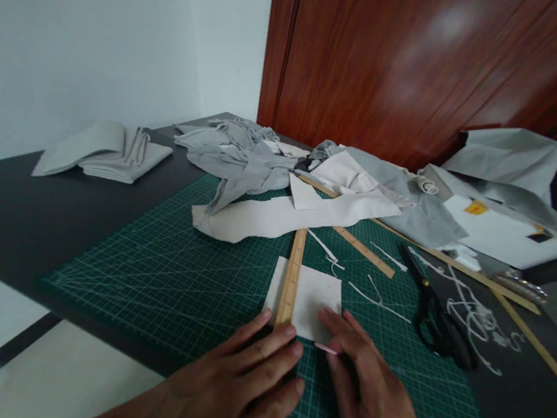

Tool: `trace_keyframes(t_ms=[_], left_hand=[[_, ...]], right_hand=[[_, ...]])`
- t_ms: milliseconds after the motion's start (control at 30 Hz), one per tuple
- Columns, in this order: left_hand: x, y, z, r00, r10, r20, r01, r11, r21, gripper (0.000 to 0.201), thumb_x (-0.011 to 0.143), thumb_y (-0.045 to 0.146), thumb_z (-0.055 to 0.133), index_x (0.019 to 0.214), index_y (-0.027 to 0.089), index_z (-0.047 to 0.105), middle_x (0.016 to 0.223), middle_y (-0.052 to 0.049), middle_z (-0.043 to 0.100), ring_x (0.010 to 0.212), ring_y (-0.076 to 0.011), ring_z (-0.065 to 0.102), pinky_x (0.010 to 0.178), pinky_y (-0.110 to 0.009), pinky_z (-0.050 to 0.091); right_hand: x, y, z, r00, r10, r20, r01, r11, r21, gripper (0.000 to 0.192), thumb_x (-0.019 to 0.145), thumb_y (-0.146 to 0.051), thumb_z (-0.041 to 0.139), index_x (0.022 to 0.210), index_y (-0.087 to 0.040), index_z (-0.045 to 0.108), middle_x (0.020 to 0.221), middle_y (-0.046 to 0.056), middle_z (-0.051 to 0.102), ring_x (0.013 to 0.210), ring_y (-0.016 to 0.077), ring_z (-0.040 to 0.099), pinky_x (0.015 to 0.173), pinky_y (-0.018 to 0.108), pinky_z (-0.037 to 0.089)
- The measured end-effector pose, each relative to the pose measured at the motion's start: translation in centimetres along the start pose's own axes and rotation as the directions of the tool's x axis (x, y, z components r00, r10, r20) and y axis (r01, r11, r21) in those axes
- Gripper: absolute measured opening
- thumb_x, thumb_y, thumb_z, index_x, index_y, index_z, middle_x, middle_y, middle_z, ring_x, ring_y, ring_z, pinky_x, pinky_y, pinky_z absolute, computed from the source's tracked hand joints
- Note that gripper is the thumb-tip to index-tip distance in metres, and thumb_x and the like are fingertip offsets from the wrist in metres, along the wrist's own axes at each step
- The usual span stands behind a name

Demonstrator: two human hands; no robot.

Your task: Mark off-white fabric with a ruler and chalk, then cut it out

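I can read no words or numbers anywhere. The wooden ruler (291, 279) under my view carries scale marks too small to read, and the yellow tag (476, 207) on the white packet (501, 236) is blurred.

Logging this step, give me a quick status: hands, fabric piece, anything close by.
Left hand flat on wooden ruler. Right hand touching small cream fabric square. Black scissors lie right.
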State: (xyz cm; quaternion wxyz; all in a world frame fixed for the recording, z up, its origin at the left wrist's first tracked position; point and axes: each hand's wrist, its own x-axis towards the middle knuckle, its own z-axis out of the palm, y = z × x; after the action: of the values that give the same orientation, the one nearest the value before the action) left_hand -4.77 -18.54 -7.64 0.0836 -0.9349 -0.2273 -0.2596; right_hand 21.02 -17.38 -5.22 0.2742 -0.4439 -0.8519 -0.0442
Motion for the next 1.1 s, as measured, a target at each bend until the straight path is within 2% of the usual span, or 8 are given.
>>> trace_keyframes(t_ms=[133,333,367,400,567,767,1000,1100], left_hand=[[-0.2,-0.1,0.4,0.998,0.006,0.058,-0.007,1.000,0.028,0.042,0.108,0.032,0.050,0.144,0.014,0.060,0.157,-0.015,0.059,0.156,-0.0305,0.041,0.132,-0.054,0.027],[0.5,-0.2,-1.5,0.999,0.022,0.033,-0.023,0.998,0.053,0.041,0.110,0.037,0.049,0.142,0.016,0.062,0.157,-0.013,0.060,0.152,-0.0286,0.048,0.130,-0.048,0.034],[0.6,-0.1,-1.9,0.999,0.018,0.039,-0.019,0.999,0.034,0.040,0.110,0.038,0.050,0.140,0.016,0.063,0.155,-0.012,0.062,0.150,-0.0279,0.051,0.129,-0.046,0.036],[0.6,0.1,-2.2,0.993,-0.011,0.115,0.010,1.000,0.010,0.038,0.109,0.036,0.052,0.140,0.017,0.063,0.156,-0.011,0.061,0.151,-0.0268,0.050,0.128,-0.044,0.036],[0.3,0.8,-2.5,0.997,-0.066,0.029,0.066,0.998,0.004,0.033,0.104,0.035,0.065,0.131,0.018,0.068,0.146,-0.011,0.069,0.146,-0.0247,0.056,0.125,-0.039,0.042],[0.0,0.7,-3.1,0.996,-0.075,0.039,0.075,0.997,-0.009,0.034,0.103,0.039,0.066,0.130,0.017,0.070,0.146,-0.010,0.070,0.148,-0.0241,0.054,0.126,-0.036,0.040],[-1.1,-0.6,-1.6,0.999,-0.008,-0.031,0.007,1.000,-0.027,0.032,0.107,0.036,0.056,0.133,0.022,0.068,0.150,-0.007,0.067,0.150,-0.0257,0.050,0.130,-0.047,0.034],[-1.3,-1.0,-1.7,0.999,-0.037,0.037,0.040,0.996,-0.084,0.036,0.107,0.033,0.057,0.141,0.021,0.062,0.158,-0.008,0.060,0.153,-0.0260,0.046,0.131,-0.049,0.032]], right_hand=[[0.8,0.2,0.2,0.997,-0.026,0.076,0.020,0.997,0.077,0.035,0.113,-0.022,0.039,0.145,-0.015,0.053,0.138,0.020,0.077,0.130,0.0321,0.073,0.101,0.050,0.066],[2.6,0.2,0.3,0.991,-0.081,0.105,0.070,0.992,0.105,0.035,0.109,-0.012,0.042,0.143,-0.015,0.052,0.138,0.019,0.076,0.137,0.0325,0.067,0.116,0.060,0.055],[2.9,0.1,0.2,0.990,-0.091,0.104,0.079,0.990,0.113,0.035,0.109,-0.011,0.042,0.143,-0.015,0.052,0.138,0.019,0.076,0.136,0.0322,0.068,0.116,0.060,0.055],[3.2,0.0,0.1,0.989,-0.099,0.110,0.084,0.988,0.128,0.037,0.109,-0.010,0.041,0.143,-0.014,0.052,0.137,0.019,0.076,0.136,0.0315,0.069,0.115,0.058,0.057],[3.7,-0.3,-0.1,0.982,-0.084,0.172,0.047,0.977,0.210,0.044,0.108,-0.007,0.038,0.149,-0.015,0.049,0.134,0.017,0.077,0.124,0.0244,0.076,0.105,0.041,0.066],[2.9,0.0,0.6,0.981,-0.063,0.182,0.027,0.980,0.195,0.043,0.108,-0.009,0.040,0.150,-0.016,0.050,0.140,0.017,0.075,0.128,0.0270,0.074,0.108,0.045,0.064],[2.6,0.1,0.9,0.982,-0.037,0.187,0.002,0.983,0.185,0.044,0.109,-0.008,0.039,0.150,-0.017,0.050,0.139,0.016,0.076,0.127,0.0277,0.074,0.106,0.046,0.065],[2.6,0.1,1.0,0.982,-0.039,0.183,0.008,0.986,0.167,0.045,0.108,-0.008,0.040,0.152,-0.018,0.049,0.144,0.016,0.073,0.130,0.0284,0.073,0.108,0.048,0.064]])
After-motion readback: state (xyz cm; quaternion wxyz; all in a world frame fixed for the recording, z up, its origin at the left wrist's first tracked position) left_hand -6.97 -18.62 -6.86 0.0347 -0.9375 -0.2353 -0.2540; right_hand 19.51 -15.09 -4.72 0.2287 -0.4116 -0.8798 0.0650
